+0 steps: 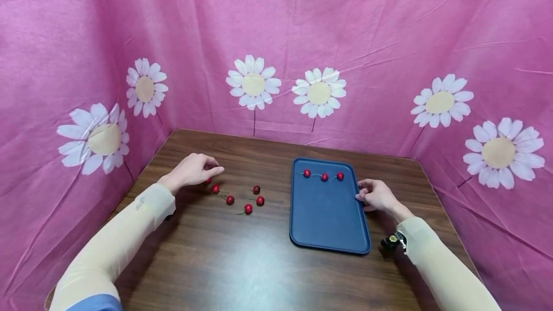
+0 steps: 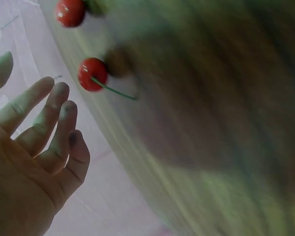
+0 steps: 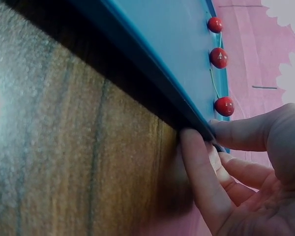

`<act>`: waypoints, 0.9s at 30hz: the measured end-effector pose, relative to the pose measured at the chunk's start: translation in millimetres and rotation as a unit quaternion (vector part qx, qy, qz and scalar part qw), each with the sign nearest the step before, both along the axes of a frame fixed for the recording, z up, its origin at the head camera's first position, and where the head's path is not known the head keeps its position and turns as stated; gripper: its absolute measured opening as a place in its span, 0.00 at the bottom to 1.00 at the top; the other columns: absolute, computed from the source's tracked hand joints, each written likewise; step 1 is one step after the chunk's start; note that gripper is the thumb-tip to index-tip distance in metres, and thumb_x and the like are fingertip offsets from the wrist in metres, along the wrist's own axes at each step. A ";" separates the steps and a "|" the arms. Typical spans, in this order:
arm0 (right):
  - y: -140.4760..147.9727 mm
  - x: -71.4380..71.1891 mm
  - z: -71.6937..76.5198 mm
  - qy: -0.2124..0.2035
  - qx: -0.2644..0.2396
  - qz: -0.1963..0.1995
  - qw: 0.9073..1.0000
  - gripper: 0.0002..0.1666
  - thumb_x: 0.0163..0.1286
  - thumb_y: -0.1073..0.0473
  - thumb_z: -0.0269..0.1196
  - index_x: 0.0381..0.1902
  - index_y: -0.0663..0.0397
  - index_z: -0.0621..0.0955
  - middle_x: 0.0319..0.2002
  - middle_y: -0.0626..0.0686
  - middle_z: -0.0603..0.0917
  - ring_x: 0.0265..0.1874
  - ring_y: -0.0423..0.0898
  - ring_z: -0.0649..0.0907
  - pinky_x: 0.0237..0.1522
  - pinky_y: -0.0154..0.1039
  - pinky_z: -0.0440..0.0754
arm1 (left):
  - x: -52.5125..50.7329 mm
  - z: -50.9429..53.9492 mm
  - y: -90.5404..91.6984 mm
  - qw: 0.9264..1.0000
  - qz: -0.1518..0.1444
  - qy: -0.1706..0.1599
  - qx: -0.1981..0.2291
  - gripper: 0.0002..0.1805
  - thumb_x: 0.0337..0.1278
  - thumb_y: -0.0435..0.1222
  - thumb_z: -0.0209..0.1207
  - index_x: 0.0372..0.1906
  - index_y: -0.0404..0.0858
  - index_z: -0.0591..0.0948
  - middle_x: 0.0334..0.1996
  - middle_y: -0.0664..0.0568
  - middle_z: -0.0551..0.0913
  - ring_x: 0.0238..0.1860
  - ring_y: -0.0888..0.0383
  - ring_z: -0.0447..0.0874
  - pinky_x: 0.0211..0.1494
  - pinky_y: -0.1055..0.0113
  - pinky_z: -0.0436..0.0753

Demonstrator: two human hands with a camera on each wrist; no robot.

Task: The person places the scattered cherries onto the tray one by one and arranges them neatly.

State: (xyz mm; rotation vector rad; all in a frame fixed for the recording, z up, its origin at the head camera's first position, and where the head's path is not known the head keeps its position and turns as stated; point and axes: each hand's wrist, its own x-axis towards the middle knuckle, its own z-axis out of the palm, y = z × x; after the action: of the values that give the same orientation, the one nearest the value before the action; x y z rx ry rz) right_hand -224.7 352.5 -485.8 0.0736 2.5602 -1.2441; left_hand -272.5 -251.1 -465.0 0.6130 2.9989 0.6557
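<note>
L hand (image 1: 194, 171), fingers loosely apart, is by 6 red cherries (image 1: 230, 200) on desk (image 1: 207, 258), ctr-left of frame. R hand (image 1: 378, 196) pinches edge of blue tray (image 1: 330, 220), ctr-right; 3 more cherries (image 1: 324, 176) lie nr tray's top end.

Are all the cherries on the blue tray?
No, three cherries lie on the blue tray, while other cherries lie on the wooden table.

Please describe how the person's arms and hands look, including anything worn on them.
The left sleeve and right sleeve are pale cream; the left bears small dark lettering near its cuff, with blue fabric higher up. A black device with a yellowish round part sits at the right cuff. The left hand and right hand show no gloves.
</note>
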 end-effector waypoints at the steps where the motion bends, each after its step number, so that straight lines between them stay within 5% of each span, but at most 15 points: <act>1: 0.1 -0.4 -0.2 -0.001 0.000 -0.001 1.000 0.33 0.78 0.72 0.67 0.76 0.78 0.71 0.38 0.54 0.81 0.38 0.44 0.85 0.42 0.50 0.97 | 1.0 -1.0 -3.0 1.000 0.007 -0.002 -0.001 0.25 0.82 0.57 0.61 0.58 0.41 0.93 0.45 0.51 0.96 0.47 0.52 0.92 0.60 0.43 0.87; 7: 0.7 -1.4 -1.4 0.000 -0.002 0.005 1.000 0.32 0.79 0.72 0.67 0.76 0.78 0.71 0.39 0.54 0.82 0.38 0.43 0.85 0.41 0.49 0.97 | 9.0 -7.1 -21.4 1.000 0.017 -0.003 -0.004 0.22 0.84 0.51 0.58 0.56 0.39 0.92 0.44 0.49 0.95 0.47 0.49 0.91 0.59 0.42 0.86; 16: 1.5 -1.5 -1.2 -0.001 -0.002 0.004 1.000 0.32 0.79 0.71 0.66 0.75 0.77 0.72 0.39 0.54 0.82 0.38 0.43 0.85 0.42 0.50 0.97 | 20.4 -12.1 -41.0 0.999 0.023 -0.049 0.001 0.21 0.68 0.48 0.75 0.57 0.39 0.92 0.51 0.47 0.97 0.57 0.45 0.94 0.65 0.41 0.87; 27: 1.3 -1.8 -2.9 0.000 0.005 0.008 1.000 0.32 0.79 0.70 0.67 0.76 0.77 0.71 0.40 0.54 0.82 0.39 0.44 0.85 0.43 0.51 0.97 | 15.8 -18.7 -40.1 1.000 0.007 -0.008 -0.025 0.06 0.64 0.40 0.77 0.42 0.44 0.96 0.41 0.51 0.97 0.44 0.52 0.92 0.53 0.46 0.88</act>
State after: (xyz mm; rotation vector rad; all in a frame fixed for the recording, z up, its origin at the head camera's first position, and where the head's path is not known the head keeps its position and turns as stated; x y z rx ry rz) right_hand -226.5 353.8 -488.7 0.0560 2.5625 -1.2268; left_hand -256.7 -291.2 -483.8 0.5817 2.9981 0.5809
